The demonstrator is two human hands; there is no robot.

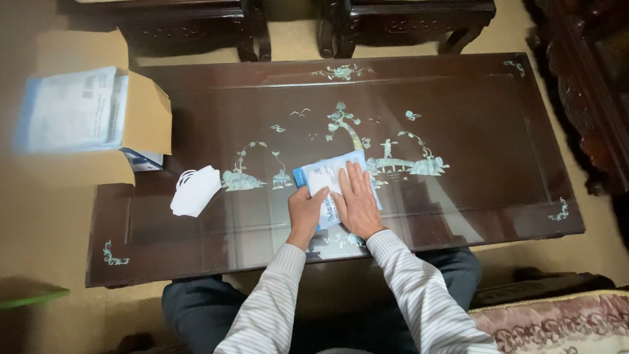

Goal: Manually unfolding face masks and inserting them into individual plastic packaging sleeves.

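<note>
Both your hands are pressing on a blue-and-white mask packet on the table: left hand curling fingers around its edge, right hand lying flat, open. White masks are lying leftward, a cardboard box beyond.

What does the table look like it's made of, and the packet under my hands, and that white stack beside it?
Table: dark glossy wood with pearly shell-like inlay, reflections suggest glass or lacquer. Packet: shiny blue-white plastic film, probably. White stack: matte, soft folded fabric, likely nonwoven.
</note>
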